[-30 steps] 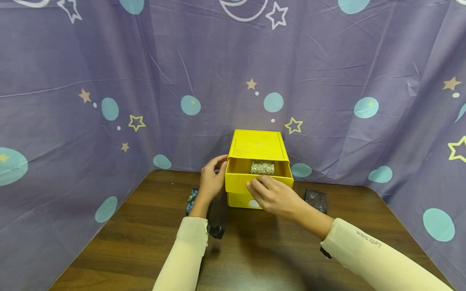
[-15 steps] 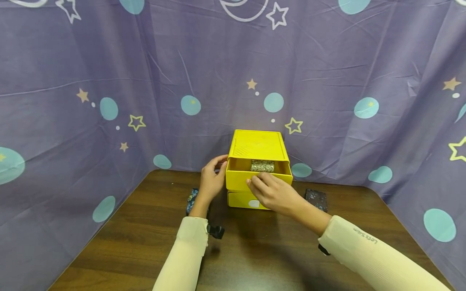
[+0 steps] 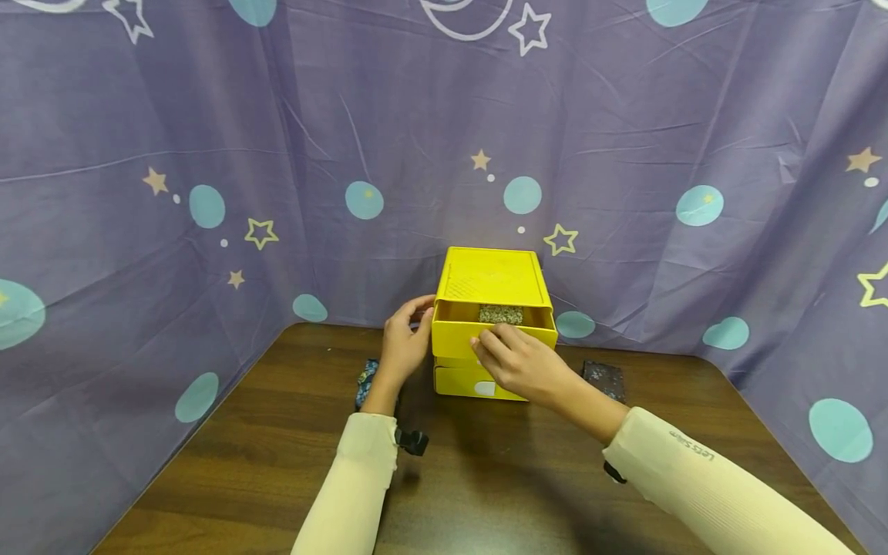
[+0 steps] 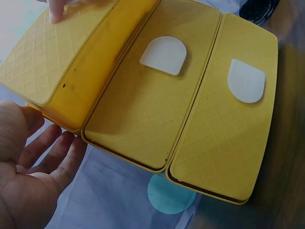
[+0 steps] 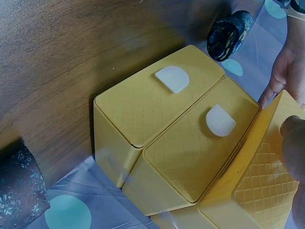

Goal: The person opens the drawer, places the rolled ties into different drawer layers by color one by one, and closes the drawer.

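Observation:
A yellow three-drawer box [image 3: 494,275] stands at the back of the table, its top drawer [image 3: 454,339] pulled partway out. Inside that drawer lies a glittery gold, rounded block [image 3: 501,314]. My right hand [image 3: 516,358] has its fingers curled at the drawer's front panel; they hide the middle of the panel. In the right wrist view, the thumb [image 5: 294,131] lies against the quilted front. My left hand [image 3: 405,339] rests with loosely bent fingers on the box's left side. White rounded tabs [image 4: 164,56] show on the two lower drawers, both pushed in.
A dark, blue-patterned roll [image 3: 365,381] stands left of the box, partly behind my left forearm. To the right, a dark floral pouch [image 3: 603,380] lies on the brown wooden table [image 3: 458,493]. A purple curtain [image 3: 416,116] with stars hangs close behind.
The top drawer has slid a little further into the box, and my right hand has moved back with it. More of the gold block is covered. My left hand has stayed in place.

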Available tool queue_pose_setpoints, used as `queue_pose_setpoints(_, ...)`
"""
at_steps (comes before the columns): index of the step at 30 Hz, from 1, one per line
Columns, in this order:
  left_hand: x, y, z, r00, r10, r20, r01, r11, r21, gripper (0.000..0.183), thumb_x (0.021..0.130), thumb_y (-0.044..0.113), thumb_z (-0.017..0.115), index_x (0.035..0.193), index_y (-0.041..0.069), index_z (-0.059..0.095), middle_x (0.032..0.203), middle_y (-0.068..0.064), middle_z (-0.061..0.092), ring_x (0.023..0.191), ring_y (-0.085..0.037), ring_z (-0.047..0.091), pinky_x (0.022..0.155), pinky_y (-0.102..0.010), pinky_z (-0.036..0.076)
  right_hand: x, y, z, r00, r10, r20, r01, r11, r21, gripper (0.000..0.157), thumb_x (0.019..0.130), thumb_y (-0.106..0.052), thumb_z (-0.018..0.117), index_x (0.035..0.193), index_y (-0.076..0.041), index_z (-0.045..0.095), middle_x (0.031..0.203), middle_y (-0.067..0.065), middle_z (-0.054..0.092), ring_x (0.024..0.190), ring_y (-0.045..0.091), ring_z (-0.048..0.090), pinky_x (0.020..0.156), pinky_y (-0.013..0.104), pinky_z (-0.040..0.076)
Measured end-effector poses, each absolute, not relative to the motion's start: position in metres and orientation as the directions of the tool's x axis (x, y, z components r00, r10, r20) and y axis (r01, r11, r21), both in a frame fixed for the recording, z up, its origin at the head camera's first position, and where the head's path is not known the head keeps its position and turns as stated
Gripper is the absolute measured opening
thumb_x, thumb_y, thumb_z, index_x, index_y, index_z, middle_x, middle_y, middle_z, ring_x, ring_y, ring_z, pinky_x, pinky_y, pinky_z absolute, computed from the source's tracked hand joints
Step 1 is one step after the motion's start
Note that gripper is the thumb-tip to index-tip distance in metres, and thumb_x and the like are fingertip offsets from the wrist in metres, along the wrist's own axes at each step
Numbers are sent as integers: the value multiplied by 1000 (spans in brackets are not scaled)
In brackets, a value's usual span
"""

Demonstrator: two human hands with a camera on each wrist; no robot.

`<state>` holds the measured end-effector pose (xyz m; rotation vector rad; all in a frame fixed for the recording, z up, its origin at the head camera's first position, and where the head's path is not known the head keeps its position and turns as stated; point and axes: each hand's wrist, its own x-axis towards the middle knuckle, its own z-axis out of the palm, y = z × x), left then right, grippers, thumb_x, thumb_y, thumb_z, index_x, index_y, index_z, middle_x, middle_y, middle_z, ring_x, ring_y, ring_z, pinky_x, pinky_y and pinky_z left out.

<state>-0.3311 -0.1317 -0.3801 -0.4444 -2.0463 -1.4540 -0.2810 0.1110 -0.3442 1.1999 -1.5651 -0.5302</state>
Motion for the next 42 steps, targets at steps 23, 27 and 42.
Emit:
queue_pose_setpoints(23,-330,-131,-380,-774,-55,631,581,333,743,27,104,16,61,129,9,70,120,-8,71,101,-23,67,82,-38,59,-297,109,-344,11,-884,468,-435,417,798,40,111,1,31,120,5,70,99,15,58,83,28,53,73,33,51)
queue_pose_setpoints(27,-329,-131,-380,-782,-56,621,573,331,750,27,104,16,61,129,10,70,120,-7,71,101,-22,67,81,-37,59,-299,109,-344,-35,-893,450,-432,419,799,40,110,2,31,122,4,69,99,15,58,85,27,53,75,32,51)
queue_pose_setpoints(42,-330,-133,-380,-783,-56,619,570,331,752,27,104,17,61,130,11,70,121,-6,70,101,-21,66,78,-34,59,-310,106,-343,-31,-891,454,-426,423,800,43,110,3,27,119,6,70,97,15,58,83,28,53,72,32,49)
